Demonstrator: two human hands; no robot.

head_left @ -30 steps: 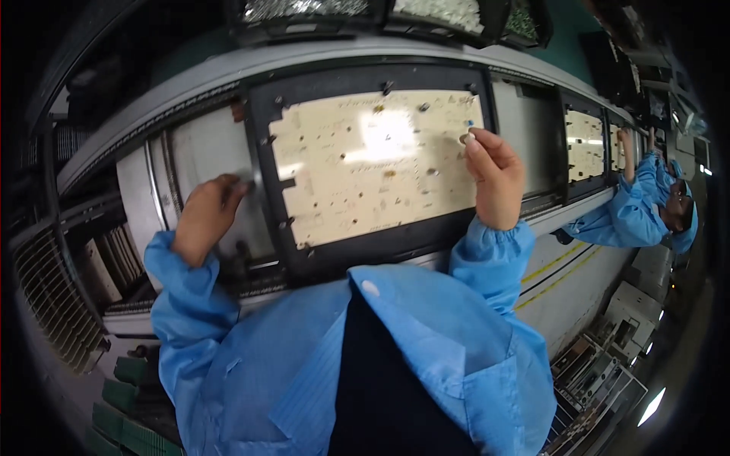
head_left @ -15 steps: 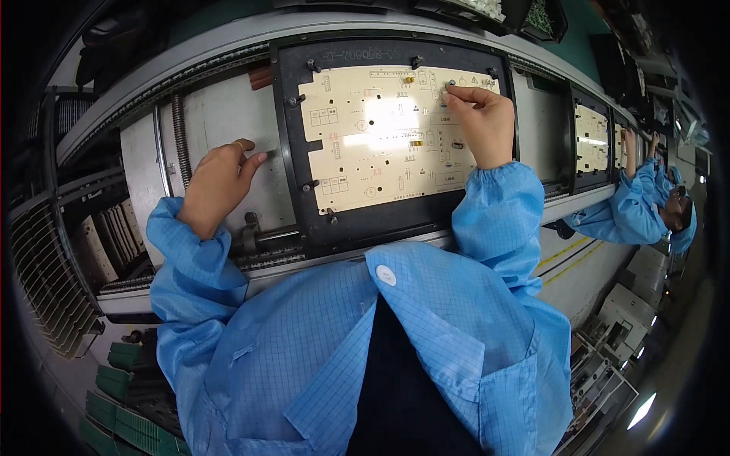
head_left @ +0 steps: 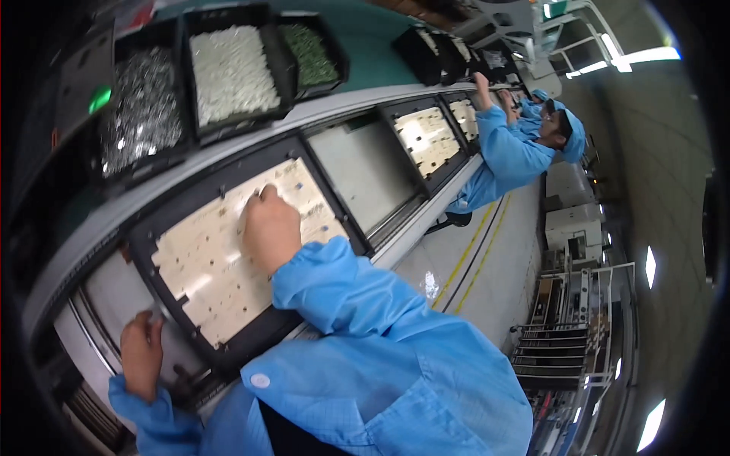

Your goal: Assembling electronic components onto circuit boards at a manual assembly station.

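Observation:
A cream circuit board (head_left: 205, 251) with small dark and blue parts lies in a black frame (head_left: 171, 300) on the line. Over the upper middle of the board is my right hand (head_left: 272, 230), its fingers bent and drawn together. The fingertips point down at the board, and whatever they may pinch is hidden. My left hand (head_left: 142, 353) hovers beside the frame's left edge, above the grey metal plate. Its thumb stands apart from the half-bent fingers, and nothing shows between them.
Black bins hold clear parts (head_left: 144, 106), white parts (head_left: 232, 72) and green parts (head_left: 310, 57) behind the line. Farther right, another framed board (head_left: 427, 138) sits near a co-worker in a blue smock (head_left: 506, 148). A rail (head_left: 399, 235) borders the line's near side.
The view has swung to the right, bringing the bins and more of the co-workers in. My right hand has shifted from the board's right part toward its upper middle. My left hand stays left of the frame.

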